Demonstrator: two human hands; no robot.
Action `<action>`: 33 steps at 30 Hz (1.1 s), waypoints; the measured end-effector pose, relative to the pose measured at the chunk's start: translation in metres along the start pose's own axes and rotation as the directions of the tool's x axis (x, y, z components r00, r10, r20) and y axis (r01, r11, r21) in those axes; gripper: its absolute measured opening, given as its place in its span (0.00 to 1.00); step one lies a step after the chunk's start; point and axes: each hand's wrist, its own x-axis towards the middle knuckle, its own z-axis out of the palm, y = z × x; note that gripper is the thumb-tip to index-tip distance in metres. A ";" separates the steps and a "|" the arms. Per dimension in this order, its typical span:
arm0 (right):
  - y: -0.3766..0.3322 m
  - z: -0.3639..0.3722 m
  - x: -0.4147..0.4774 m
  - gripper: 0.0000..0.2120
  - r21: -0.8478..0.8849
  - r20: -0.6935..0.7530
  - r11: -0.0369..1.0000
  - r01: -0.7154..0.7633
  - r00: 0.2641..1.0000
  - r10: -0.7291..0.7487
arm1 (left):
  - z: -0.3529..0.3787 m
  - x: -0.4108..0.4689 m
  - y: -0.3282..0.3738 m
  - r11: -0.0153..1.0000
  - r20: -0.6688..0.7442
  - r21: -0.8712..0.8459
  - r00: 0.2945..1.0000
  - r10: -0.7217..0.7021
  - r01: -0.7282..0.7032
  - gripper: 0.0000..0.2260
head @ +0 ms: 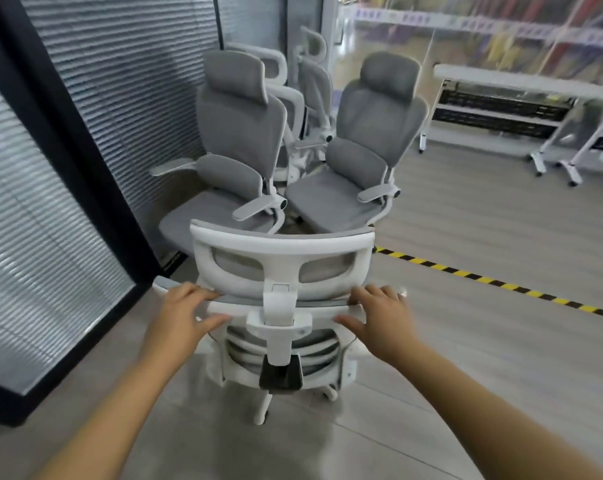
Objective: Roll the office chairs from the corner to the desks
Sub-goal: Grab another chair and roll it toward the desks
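Grey mesh office chair with a white plastic frame [282, 251] stands nearest the person, its back turned to them, at the outer edge of the corner cluster and not yet at the desks. The left hand [184, 308] and right hand [383, 311] grip the top rail of its backrest, one on each side of the central headrest post. The fingers [189, 289] curl over the rail's far side with the thumbs on the near side, so both hands hold the chair. That even, two-sided hold looks chosen so the chair can be pulled or swung on its castors without twisting. Just beyond this chair a grey high-backed chair with raised armrests [237, 133] and a second grey high-backed chair [373, 133] face it. More white-framed chairs [314, 81] are packed behind those, apparently stored tight to save floor. To the chair's left runs a glass wall with closed grey blinds [102, 98]. To its right a yellow-and-black striped floor tape [494, 282] crosses the floor. Well beyond the chair, to its right, stand white desks on wheeled legs [501, 77], the likely destination. The step in hand seems to be drawing the chair clear of its neighbours before turning it toward them.
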 end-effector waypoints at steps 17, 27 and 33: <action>0.147 -0.007 -0.049 0.22 0.109 -0.327 0.994 -0.024 0.943 0.059 | 0.088 0.007 0.107 0.980 0.009 0.123 0.987 0.159 -0.159 0.21; 0.278 -0.020 -0.038 0.23 0.202 -0.556 0.979 -0.030 0.820 0.140 | 0.189 0.069 0.208 0.968 0.043 0.061 0.970 0.240 -0.242 0.21; 0.362 -0.041 -0.017 0.20 0.236 -0.571 0.968 -0.090 0.793 0.213 | 0.250 0.115 0.286 0.960 0.078 0.067 0.960 0.267 -0.273 0.16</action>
